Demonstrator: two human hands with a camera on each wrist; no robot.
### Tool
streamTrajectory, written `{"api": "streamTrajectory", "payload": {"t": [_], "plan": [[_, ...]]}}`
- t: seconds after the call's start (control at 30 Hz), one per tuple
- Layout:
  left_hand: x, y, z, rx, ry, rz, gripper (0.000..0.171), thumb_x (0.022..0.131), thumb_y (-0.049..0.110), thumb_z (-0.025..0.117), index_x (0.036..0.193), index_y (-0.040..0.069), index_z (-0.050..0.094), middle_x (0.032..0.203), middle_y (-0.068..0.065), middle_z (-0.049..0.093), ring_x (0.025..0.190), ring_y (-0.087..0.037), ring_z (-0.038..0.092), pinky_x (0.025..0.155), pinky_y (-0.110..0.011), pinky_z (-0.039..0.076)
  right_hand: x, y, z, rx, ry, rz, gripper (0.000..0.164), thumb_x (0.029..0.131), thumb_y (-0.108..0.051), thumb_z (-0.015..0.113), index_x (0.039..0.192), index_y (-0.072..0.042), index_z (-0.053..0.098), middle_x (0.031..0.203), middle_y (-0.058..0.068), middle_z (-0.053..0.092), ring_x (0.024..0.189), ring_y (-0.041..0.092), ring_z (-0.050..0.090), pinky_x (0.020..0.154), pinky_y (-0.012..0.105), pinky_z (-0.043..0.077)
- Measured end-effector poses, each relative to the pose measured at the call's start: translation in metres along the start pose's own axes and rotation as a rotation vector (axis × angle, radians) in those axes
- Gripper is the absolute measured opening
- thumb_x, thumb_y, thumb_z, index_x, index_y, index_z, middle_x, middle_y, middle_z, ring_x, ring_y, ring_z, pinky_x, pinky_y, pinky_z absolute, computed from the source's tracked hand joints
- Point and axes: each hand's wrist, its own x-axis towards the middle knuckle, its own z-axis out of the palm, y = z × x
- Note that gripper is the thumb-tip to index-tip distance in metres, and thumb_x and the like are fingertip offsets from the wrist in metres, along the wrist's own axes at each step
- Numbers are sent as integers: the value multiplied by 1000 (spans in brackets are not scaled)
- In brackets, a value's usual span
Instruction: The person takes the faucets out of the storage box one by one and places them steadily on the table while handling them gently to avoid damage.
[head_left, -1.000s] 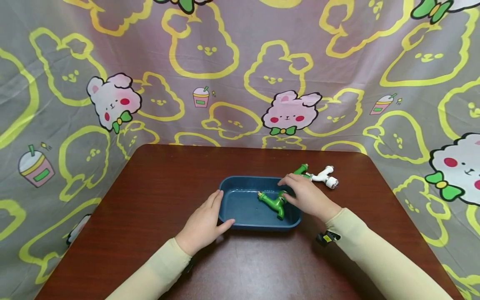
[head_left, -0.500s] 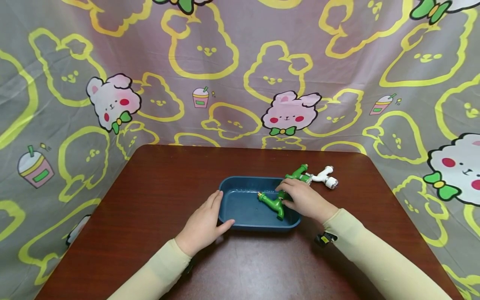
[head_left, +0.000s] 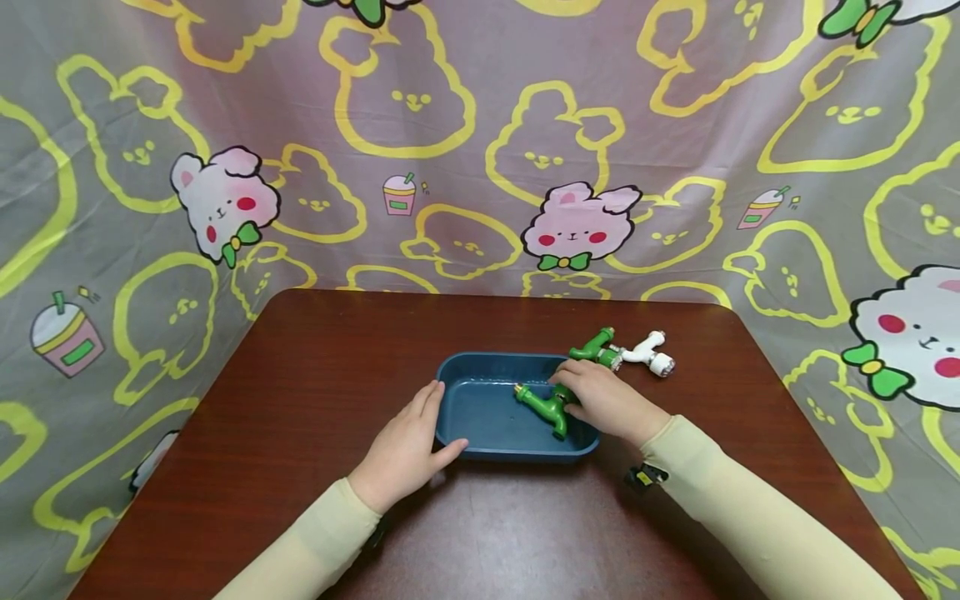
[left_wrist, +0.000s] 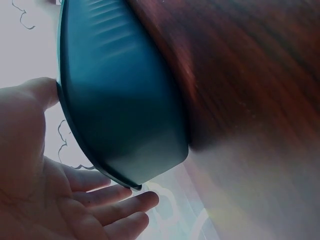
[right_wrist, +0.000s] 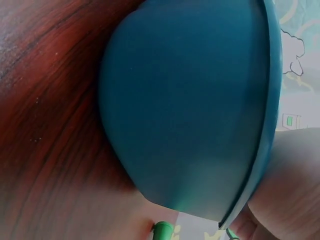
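A green faucet (head_left: 546,412) with a brass-coloured threaded end lies inside the blue plastic basin (head_left: 480,454), in its right half. My right hand (head_left: 609,402) reaches over the basin's right rim and pinches the knob end of this faucet between thumb and fingers. In the right wrist view the basin's outer wall (right_wrist: 180,110) hides most of that grip. My left hand (head_left: 401,446) rests against the basin's left end, its fingers extended and the thumb at the front rim. The left wrist view shows the left fingers (left_wrist: 115,207) straight, right at the rim.
Behind the right hand, on the brown table (head_left: 337,350), lie another green faucet (head_left: 596,346) and a white faucet (head_left: 651,354) side by side. A patterned curtain (head_left: 450,150) closes off the back and both sides of the table.
My right hand has lowered slightly and moved left, its fingers and thumb closing about the faucet's knob end. The second green faucet now shows more fully behind it. The left hand has stayed put.
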Motion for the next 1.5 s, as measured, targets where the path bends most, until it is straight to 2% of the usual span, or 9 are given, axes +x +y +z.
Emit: {"api": "streamTrajectory", "payload": {"t": [0.33,0.73,1.13,1.5], "plan": [[0,0,0,-7,0,-3,93,91,51,75,156,-4,37,158,-24,43,138,-37,54,108,-48,51,4,-4,0,-96,6,-38,37,83,-15,87,116,-5,73,112,8,68,105,25,66,93,46,56],[0,-1,0,-5,6,1,93,91,50,75,156,-5,37,158,-24,43,139,-37,54,107,-49,51,9,-9,-6,-174,-74,2,39,82,-18,88,117,-5,74,112,11,69,104,27,68,94,45,57],[0,0,1,-4,6,6,93,92,51,74,156,-5,37,158,-24,43,138,-37,54,107,-48,52,14,-15,-11,-202,-165,58,37,84,-15,86,117,-5,75,114,11,71,104,27,68,94,45,57],[1,1,0,-9,7,2,93,91,51,75,156,-5,37,157,-25,43,139,-37,54,107,-49,51,15,-10,-3,-216,-136,39,27,85,-7,83,111,-7,78,109,10,72,101,27,69,91,46,56]]}}
